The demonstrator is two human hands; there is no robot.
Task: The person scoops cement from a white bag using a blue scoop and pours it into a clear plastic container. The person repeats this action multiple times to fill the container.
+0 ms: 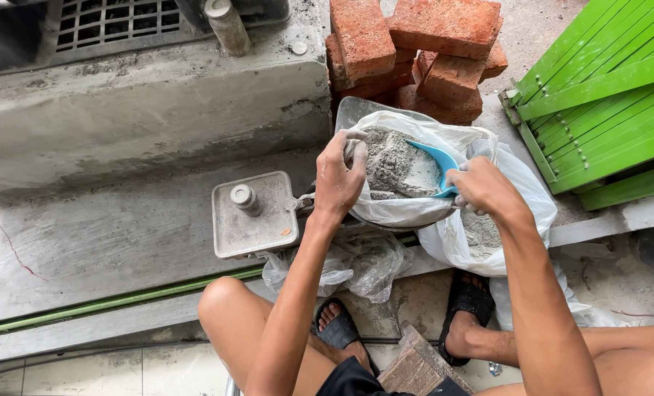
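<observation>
Fingers of left hand (339, 174) pinch plastic bag (407, 209) rim; right hand (479, 188) clenches blue scoop (433, 159) (in grey powder (389, 165)).

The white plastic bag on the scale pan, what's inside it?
Grey powder fills the white plastic bag, with a blue plastic scoop dug into it. The right hand covers the scoop's handle; the bag's bottom is hidden under powder.

Daylit concrete floor (107, 242); red bricks (415, 51) stacked behind, green slatted panel (605, 95) right, metal grate (114, 26) top-left.
</observation>
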